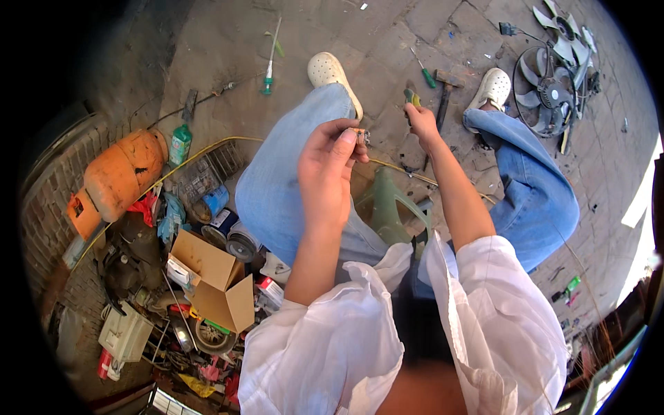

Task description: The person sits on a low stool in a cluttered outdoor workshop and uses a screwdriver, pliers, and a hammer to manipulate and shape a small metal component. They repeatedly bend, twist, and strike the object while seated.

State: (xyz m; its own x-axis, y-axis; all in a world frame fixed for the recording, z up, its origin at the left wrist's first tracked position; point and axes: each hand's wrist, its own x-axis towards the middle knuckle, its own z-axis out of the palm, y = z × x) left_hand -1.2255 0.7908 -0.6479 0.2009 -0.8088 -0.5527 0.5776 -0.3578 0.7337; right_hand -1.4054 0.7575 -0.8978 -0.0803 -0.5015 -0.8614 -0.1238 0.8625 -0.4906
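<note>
At nine o'clock from the hands, on the paved ground, an orange gas cylinder (119, 176) lies on its side, with a yellow hose (200, 149) curving away from it toward the seated person's legs. Just below it, around seven o'clock, an open cardboard box (211, 280) sits among tins, rags and small parts.

Nearer the middle, the left hand (326, 169) is raised over the left knee, fingers closed together around a small metal part (360, 135) that shows just past the fingertips at its two o'clock. The piece is pinched rather than wrapped, and it is too small to tell its kind. If the pinch loosens, I judge it would drop between the knees onto the green plastic stool (387, 207) or the littered paving, where it would be hard to find.

At three o'clock from that hand, the right hand (422, 121) is clamped on a green-handled tool (412, 98), whose working end is hidden. A slip of that tool toward the other hand could nick the fingers, since the two hands are near each other.

Beyond, at one o'clock, a green screwdriver (423, 69) and a hammer (444, 97) lie on the stones, and a dismantled fan (550, 93) lies beside the right foot; a shifted foot could knock into its blades.
</note>
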